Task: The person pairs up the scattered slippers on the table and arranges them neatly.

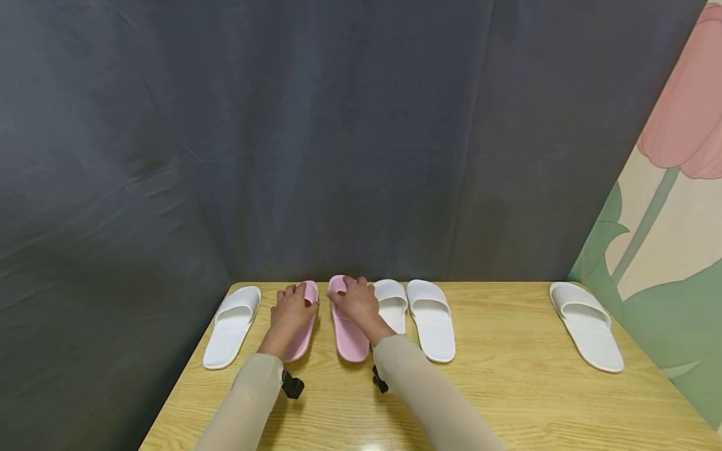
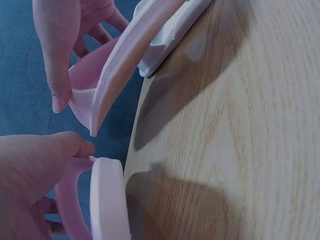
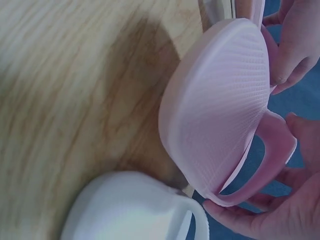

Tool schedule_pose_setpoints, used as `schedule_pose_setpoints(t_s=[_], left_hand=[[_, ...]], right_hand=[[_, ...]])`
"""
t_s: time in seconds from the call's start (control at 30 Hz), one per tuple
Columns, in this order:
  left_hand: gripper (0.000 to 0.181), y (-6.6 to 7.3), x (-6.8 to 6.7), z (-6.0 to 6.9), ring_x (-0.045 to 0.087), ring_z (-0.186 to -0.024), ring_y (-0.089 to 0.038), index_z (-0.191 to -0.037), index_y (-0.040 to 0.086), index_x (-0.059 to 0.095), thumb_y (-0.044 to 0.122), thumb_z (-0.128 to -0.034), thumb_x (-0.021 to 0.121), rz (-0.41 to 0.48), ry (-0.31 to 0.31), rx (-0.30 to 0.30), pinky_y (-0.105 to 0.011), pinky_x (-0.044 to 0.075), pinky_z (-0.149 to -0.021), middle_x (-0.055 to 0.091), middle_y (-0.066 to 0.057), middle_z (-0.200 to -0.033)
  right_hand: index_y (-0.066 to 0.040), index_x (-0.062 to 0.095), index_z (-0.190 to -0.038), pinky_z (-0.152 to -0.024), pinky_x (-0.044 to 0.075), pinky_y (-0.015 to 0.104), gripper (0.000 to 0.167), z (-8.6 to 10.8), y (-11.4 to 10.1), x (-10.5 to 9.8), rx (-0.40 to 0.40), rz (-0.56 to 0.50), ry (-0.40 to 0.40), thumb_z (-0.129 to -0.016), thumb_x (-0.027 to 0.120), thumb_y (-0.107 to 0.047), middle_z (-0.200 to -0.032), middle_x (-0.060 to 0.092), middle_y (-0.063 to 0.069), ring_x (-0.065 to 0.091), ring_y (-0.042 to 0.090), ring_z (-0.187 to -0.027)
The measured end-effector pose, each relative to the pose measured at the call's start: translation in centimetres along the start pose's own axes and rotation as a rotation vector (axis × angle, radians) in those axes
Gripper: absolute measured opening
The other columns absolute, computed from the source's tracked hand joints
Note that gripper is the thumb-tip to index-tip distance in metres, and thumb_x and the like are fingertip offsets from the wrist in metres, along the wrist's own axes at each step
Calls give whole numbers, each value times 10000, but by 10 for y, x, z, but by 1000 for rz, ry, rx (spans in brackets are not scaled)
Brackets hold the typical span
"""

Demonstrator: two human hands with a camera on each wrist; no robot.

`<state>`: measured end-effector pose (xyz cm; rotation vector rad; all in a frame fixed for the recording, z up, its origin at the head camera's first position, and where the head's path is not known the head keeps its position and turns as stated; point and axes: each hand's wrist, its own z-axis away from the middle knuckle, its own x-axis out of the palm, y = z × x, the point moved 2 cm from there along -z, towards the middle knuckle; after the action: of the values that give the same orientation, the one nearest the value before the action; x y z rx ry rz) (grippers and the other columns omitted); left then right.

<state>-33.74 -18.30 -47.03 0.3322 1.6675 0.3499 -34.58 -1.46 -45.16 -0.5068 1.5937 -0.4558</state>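
Slippers (image 1: 351, 344), pink and flat-soled, each with one broad band, are held side by side in two hands.

The left hand (image 1: 291, 308) is clamped with thumb and fingers on the band of the left pink slipper (image 1: 302, 341); the right hand (image 1: 360, 302) is clamped likewise on the band of the right pink slipper (image 1: 351, 346). Both grips are at the far end, so each sole extends from the grip back toward the person, the left one partly hidden by the wrist. The pair stay apart and look raised over the light wood-grain table (image 1: 502, 394), where their shadows fall. One white, flat, banded slipper (image 1: 227, 335) lies left of the left hand; two similar white slippers (image 1: 433, 335) lie at the right hand's right.
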Motion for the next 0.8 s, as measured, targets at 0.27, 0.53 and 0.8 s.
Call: schedule_pose_setpoints(t_s=[0.27,0.53,0.8], left_hand=[[695,-2,3,0,395,-1345,-464,-1501,43,447,398,-948,673,4,-7,-14,-729,391,-977,454,-267,-1469],[698,-6,9,-2,392,-1348,-469,-1499,41,449,401,-946,676,12,-7,-23,-739,375,-988,453,-270,-1471],[699,-10,14,-5,384,-1359,-466,-1505,49,448,414,-952,669,13,-21,-38,-722,386,-992,448,-267,-1478]], right_hand=[[-166,574,-1432,-898,513,553,663,-2,1,13,5,-9,-3,-903,695,-547,-1373,538,200,544,440,-1222],[-168,582,-1415,-881,525,556,647,-5,5,22,10,10,-4,-908,680,-558,-1359,535,221,549,449,-1212],[-162,595,-1399,-849,532,545,641,-6,4,26,29,19,-5,-905,680,-563,-1290,557,207,562,429,-1162]])
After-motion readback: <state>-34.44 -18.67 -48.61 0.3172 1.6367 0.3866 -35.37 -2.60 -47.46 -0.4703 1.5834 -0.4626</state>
